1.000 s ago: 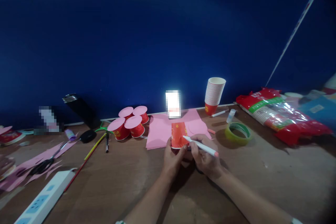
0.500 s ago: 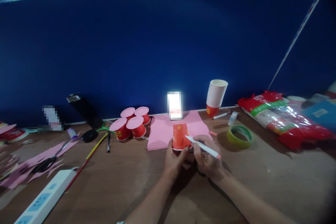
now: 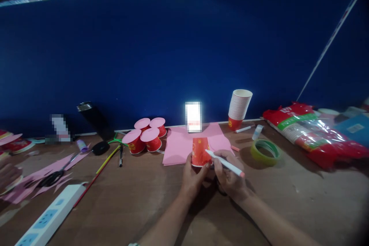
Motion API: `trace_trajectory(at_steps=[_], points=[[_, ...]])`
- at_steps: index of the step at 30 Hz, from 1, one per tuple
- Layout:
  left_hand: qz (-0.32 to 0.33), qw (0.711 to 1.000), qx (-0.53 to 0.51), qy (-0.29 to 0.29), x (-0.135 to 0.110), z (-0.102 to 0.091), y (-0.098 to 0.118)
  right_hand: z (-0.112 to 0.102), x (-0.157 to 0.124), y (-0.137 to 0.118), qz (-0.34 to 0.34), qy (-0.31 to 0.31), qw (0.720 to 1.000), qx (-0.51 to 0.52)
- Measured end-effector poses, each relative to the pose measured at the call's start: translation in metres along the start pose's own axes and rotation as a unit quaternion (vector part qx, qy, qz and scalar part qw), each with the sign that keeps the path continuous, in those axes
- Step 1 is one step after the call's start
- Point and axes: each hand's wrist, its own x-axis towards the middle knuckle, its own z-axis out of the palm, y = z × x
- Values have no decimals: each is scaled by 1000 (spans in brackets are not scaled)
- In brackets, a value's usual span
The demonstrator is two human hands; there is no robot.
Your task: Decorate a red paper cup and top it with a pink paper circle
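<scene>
Partition (image 3: 161, 54): flat dark-blue panel, upright behind the stacked pink paper sheets (image 3: 178, 146).
Tabletop (image 3: 138, 207): brown wood-look surface, under the paper sheets.
Bag (image 3: 308, 130): red-and-clear printed plastic, lying well right of the paper sheets.
Power strip (image 3: 50, 215): long white plastic bar, well left of the paper sheets and nearer.
Left hand (image 3: 193, 177): in front of the paper sheets, fingers and thumb curled around a red paper cup (image 3: 200, 153) with gold print.
Right hand (image 3: 230, 180): right of the left, fingers pinching a slim white marker (image 3: 229, 166) with a pinkish end.
Covered cups (image 3: 150, 135): four, red, pink-topped, just left of the paper sheets.
Tape roll (image 3: 265, 158): yellow-green ring, right of the paper sheets.
Red paper cup: mouth down, at the paper sheets' near edge in view.
Marker: slanted, tip at the cup's side; contact cannot be told.
</scene>
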Motion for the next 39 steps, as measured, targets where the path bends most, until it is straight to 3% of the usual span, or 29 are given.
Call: trace_trajectory(at_steps=[39], points=[[5, 1000, 4, -8, 1, -1, -2, 1, 2, -3, -7, 1, 1000, -18]])
